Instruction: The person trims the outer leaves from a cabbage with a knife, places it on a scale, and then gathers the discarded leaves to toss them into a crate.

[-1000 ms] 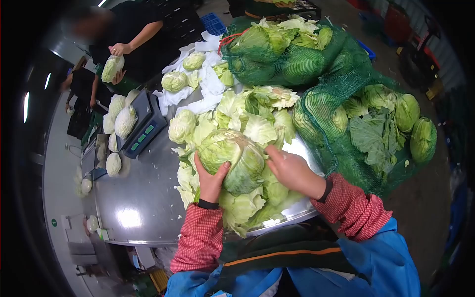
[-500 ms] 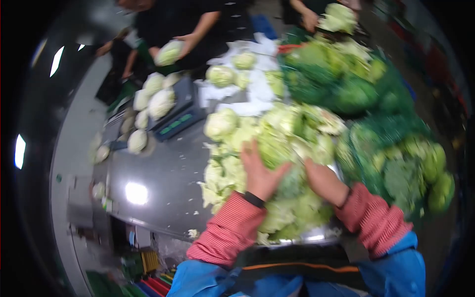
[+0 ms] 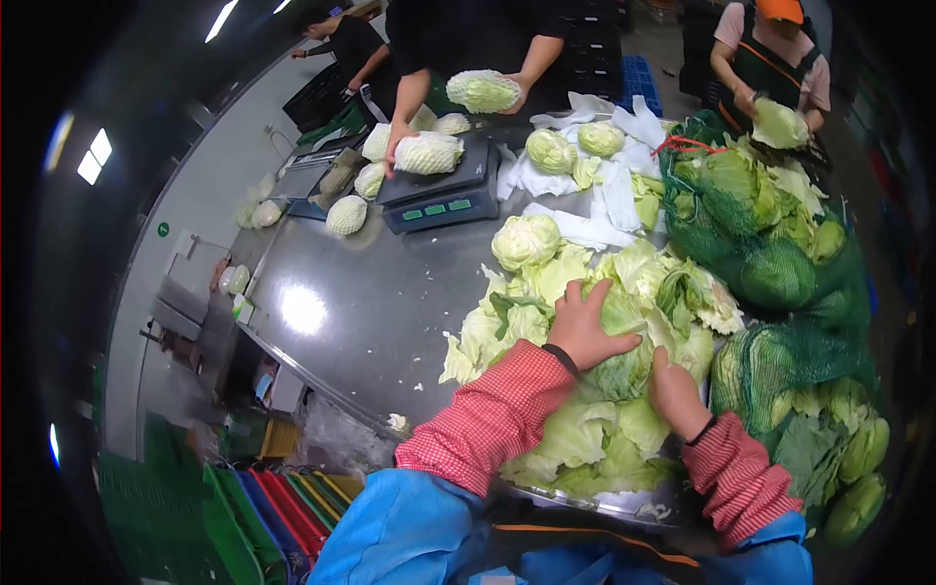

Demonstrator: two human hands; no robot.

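Observation:
A pale green cabbage (image 3: 622, 369) sits between my two hands on a heap of loose leaves. My left hand (image 3: 587, 330) presses on its upper left side, fingers spread over it and thumb pointing right. From the right, my right hand (image 3: 675, 390) grips its edge; the thumb shows and the other fingers are partly hidden. Torn cabbage leaves (image 3: 575, 439) cover the table in front of me. Beyond my hands lie more leaves and a whole cabbage (image 3: 526, 242).
On the metal table (image 3: 341, 322) stands a digital scale (image 3: 444, 200) bearing net-wrapped cabbages. A co-worker (image 3: 473, 39) across the table handles two wrapped cabbages. Green mesh sacks (image 3: 780, 263) of cabbages are at the right. Another co-worker (image 3: 770, 58) holds a cabbage behind them.
The view has swung, so the scene sits further right and lower. Both my hands remain at the cabbage. The co-worker across now has one hand on a wrapped cabbage at the scale.

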